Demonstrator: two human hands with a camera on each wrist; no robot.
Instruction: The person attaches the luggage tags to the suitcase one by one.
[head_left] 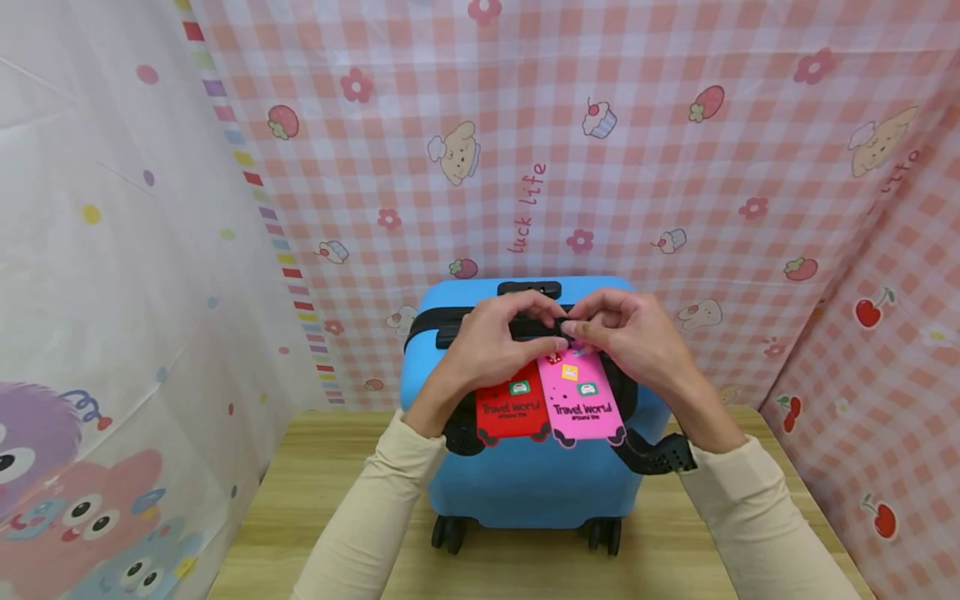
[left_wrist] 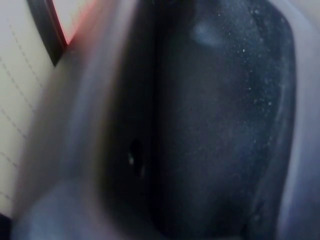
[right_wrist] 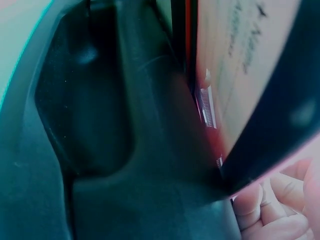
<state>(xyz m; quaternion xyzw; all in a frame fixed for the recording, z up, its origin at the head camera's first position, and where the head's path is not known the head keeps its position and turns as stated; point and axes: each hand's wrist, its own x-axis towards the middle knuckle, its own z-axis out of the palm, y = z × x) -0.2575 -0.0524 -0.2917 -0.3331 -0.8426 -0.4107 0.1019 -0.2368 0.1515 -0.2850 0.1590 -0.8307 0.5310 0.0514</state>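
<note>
Both hands meet over a light blue suitcase (head_left: 525,487) in the head view. My left hand (head_left: 502,333) pinches at a thin black tag strap (head_left: 564,327) from the left, thumb below and fingers above. From the other side my right hand (head_left: 630,333) pinches the same strap, fingertips close to the left ones. Beneath them hang a red luggage tag (head_left: 513,425) and a pink luggage tag (head_left: 583,423), side by side, printed "Travel World". The right wrist view shows a tag's lettered back (right_wrist: 240,55) beside the black side handle (right_wrist: 95,115). Fingertips partly hide the strap.
The suitcase stands on black wheels (head_left: 603,533) on a wood-grain surface (head_left: 322,500). A black strap or trim (head_left: 435,321) crosses its upper part, with a black top handle (head_left: 528,289) behind. A pink checked cloth (head_left: 525,125) hangs behind, and a white patterned cloth (head_left: 112,292) at left.
</note>
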